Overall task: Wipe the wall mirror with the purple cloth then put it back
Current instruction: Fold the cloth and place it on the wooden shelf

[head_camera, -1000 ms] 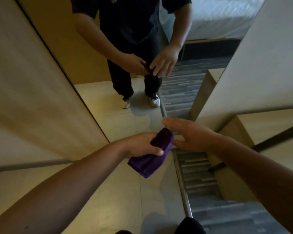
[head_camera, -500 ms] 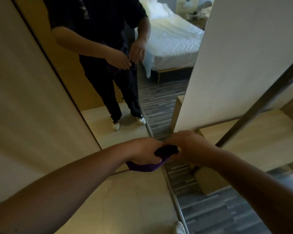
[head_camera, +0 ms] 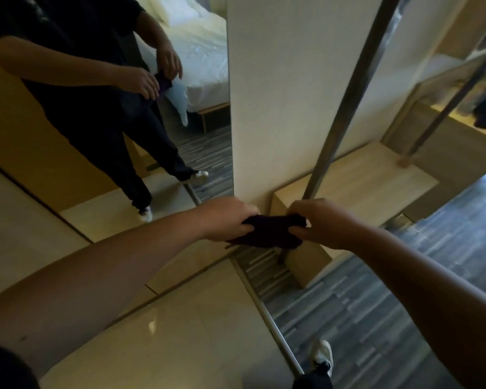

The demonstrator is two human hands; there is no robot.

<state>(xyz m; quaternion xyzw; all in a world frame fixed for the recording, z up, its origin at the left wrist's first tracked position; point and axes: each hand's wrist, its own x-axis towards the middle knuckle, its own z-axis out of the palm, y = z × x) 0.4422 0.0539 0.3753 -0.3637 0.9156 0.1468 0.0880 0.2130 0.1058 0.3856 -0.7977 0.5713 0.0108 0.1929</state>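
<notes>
The purple cloth (head_camera: 270, 230) is bunched and stretched between both my hands in front of me, looking very dark in this light. My left hand (head_camera: 230, 217) grips its left end and my right hand (head_camera: 317, 220) pinches its right end. The tall wall mirror (head_camera: 101, 113) fills the upper left and reflects a person in dark clothes holding the same cloth (head_camera: 163, 84). Both hands are a short way in front of the mirror's lower right corner, apart from the glass.
A white wall panel (head_camera: 286, 88) stands right of the mirror, with a slanted metal pole (head_camera: 345, 99) and a low wooden bench (head_camera: 357, 189) beside it. A bed (head_camera: 199, 60) shows in the reflection. Glossy beige tile lies on the floor at left, grey striped flooring at right.
My right hand has closed on the cloth, which was held by the left hand alone. The hands have pulled apart, stretching the cloth. The view has swung up and right.
</notes>
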